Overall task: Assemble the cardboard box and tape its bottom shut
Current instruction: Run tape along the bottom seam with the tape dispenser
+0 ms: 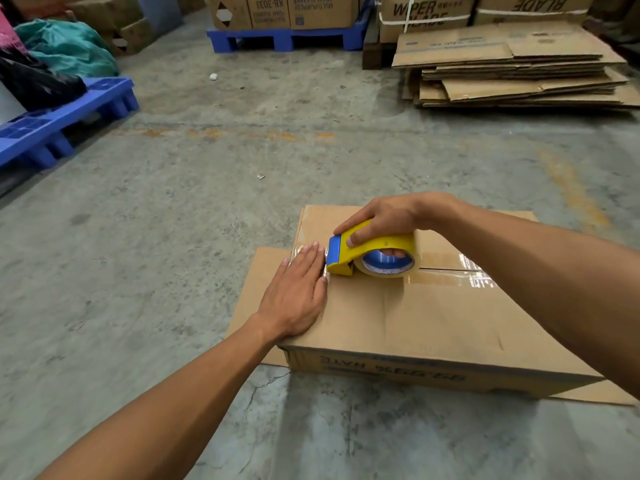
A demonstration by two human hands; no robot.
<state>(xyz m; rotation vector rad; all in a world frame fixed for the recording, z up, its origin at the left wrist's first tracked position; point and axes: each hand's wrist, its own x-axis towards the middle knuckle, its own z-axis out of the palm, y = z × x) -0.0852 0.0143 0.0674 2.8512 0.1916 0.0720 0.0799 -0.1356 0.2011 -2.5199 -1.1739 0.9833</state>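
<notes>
Right hand (384, 220) is gripping the yellow tape dispenser (367, 249), fingers curled over its top and through the blue core of the tape roll (388, 263), the blue blade end sitting at the left edge of the cardboard box (415, 317). Left hand (298, 292) is lying flat, fingers straight and together, pressing the clear tape (464, 271) down at that same edge, just beside the dispenser's nose. The box is sitting upside down on the concrete floor (173, 237), its printed side facing the camera, a shiny strip running along the centre seam. Farther out, flattened cartons (519, 74) are stacked at the upper right, and blue pallets (69, 112) are standing at left and back.
</notes>
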